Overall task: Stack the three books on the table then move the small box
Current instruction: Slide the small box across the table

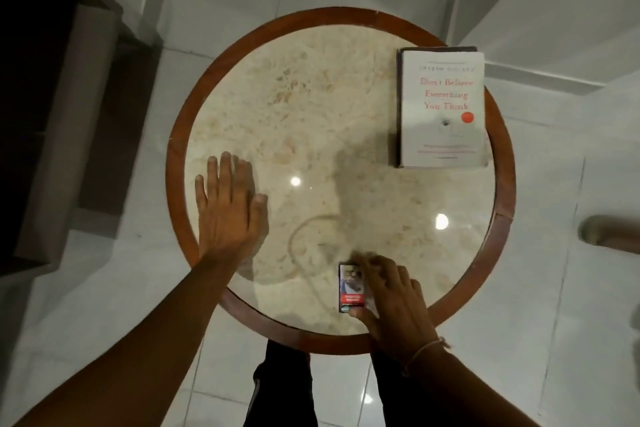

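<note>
books far right on table | small box near edge | left hand left

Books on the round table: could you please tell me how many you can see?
1 cover shows: the white book at the table's far right edge. Dark edges beneath it suggest a stack, so more books may be hidden.

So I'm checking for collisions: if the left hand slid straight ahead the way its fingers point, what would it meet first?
The left hand lies flat, fingers pointing toward the far side. Bare marble lies ahead, so it would probably meet only the table's wooden rim. The stack of books sits well off to the right.
</note>
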